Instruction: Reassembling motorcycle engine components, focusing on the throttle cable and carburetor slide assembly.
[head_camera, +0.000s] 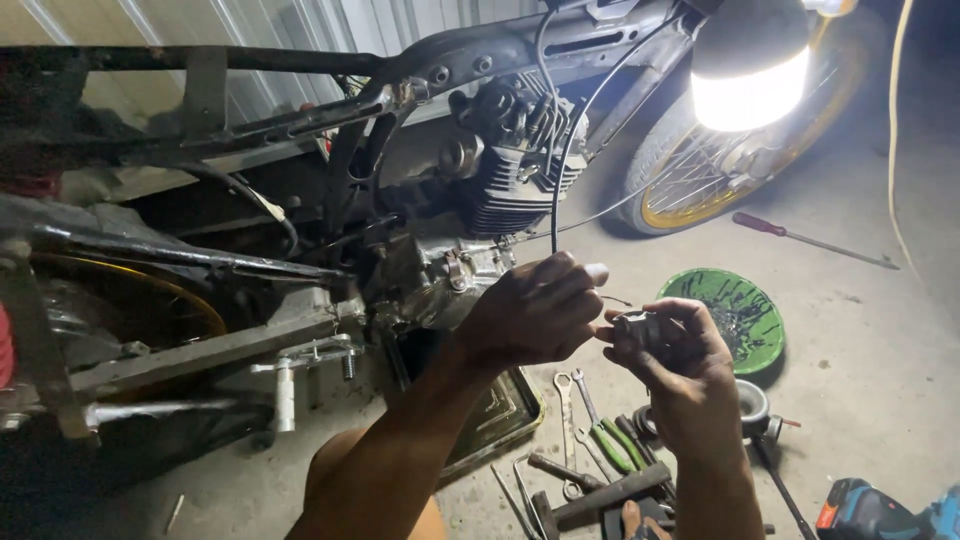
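Nearest, several hand tools (600, 450) lie on the floor. Above them, the right hand (675, 350) grips one small dark part (640, 328); the left hand (535, 310) pinches one thin cable (553, 200). Beyond stand one green bowl (735, 312), the engine (510, 170), one lamp (750, 70).

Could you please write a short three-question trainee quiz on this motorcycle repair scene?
1. True or false: the right hand holds a small dark part.
2. What lies on the floor right of the front wheel? A) red-handled screwdriver B) hammer C) funnel
3. Fill in: the left hand pinches a thin black ____ hanging from the frame.

Key: 1 true; 2 A; 3 cable. The green bowl sits beyond the hands, and green-handled pliers lie below them.
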